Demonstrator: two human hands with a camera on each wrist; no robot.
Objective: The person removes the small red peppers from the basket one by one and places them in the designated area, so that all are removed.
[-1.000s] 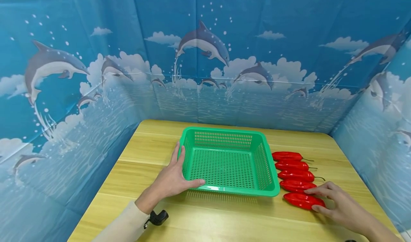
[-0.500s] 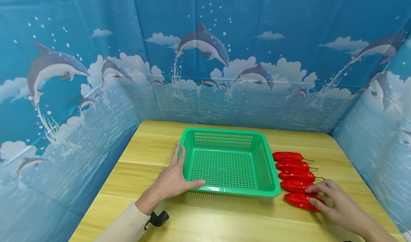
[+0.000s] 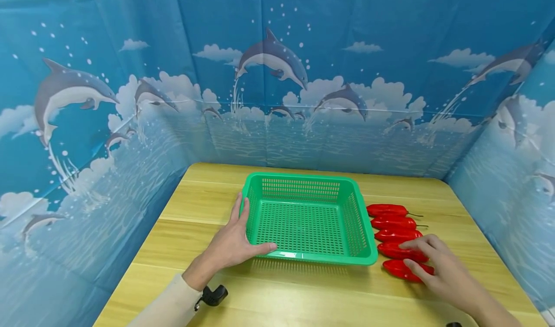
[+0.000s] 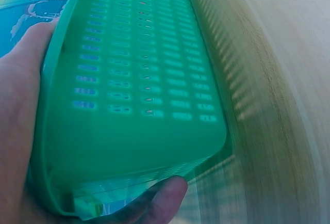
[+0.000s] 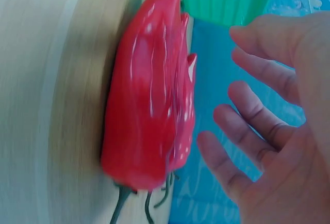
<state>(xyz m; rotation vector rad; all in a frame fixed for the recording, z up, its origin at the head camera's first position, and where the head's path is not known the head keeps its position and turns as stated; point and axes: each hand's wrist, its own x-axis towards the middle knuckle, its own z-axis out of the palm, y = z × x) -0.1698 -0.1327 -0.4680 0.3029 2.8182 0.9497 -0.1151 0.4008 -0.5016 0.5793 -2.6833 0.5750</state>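
Note:
A green plastic basket (image 3: 299, 258) with slotted walls stands on the table. My left hand (image 3: 231, 242) holds its near left corner, thumb over the front rim and fingers along the left side; the left wrist view shows a fingertip (image 4: 170, 193) against the outer wall. To the right of the basket lie several red peppers (image 3: 392, 222) in a row, with thin green stems. Over the two nearest ones hovers my right hand (image 3: 442, 269), fingers bent loosely and apart. In the right wrist view nothing is in that hand, and a gap separates it from the nearest pepper (image 5: 142, 95).
The light wooden table (image 3: 295, 300) has rounded far corners. A blue curtain (image 3: 243, 139) printed with dolphins surrounds it at the back and sides. A black wrist camera (image 3: 214, 295) sits on the left wrist.
My right hand has shifted left from the stem end of the nearest pepper and now sits over its middle. The peppers, the basket and my left hand stay in place.

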